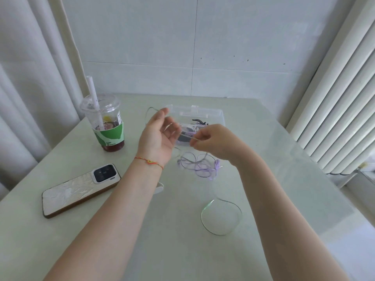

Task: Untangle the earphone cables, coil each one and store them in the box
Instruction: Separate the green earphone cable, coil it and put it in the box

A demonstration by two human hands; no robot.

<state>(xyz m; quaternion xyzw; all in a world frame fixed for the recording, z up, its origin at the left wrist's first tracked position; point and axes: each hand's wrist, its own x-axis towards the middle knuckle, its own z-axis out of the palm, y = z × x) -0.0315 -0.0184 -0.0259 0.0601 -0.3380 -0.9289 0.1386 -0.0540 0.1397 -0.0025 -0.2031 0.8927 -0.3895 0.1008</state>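
Note:
My left hand (pixel 160 132) is raised palm up above the table with fingers loosely spread, and turns of a thin pale cable (pixel 222 217) run round them. My right hand (pixel 211 141) pinches that cable just right of the left fingers. The cable's free part lies in a wide loop on the table near me. A purple earphone cable (pixel 197 165) lies tangled under my hands. Behind them stands the clear plastic box (pixel 217 115), open, with a dark cable inside.
A plastic cup (pixel 105 124) with a straw and green sleeve stands at the left. A phone (pixel 79 189) lies face down near the left edge. A small white object (pixel 160 188) peeks out under my left forearm. A radiator is at the right.

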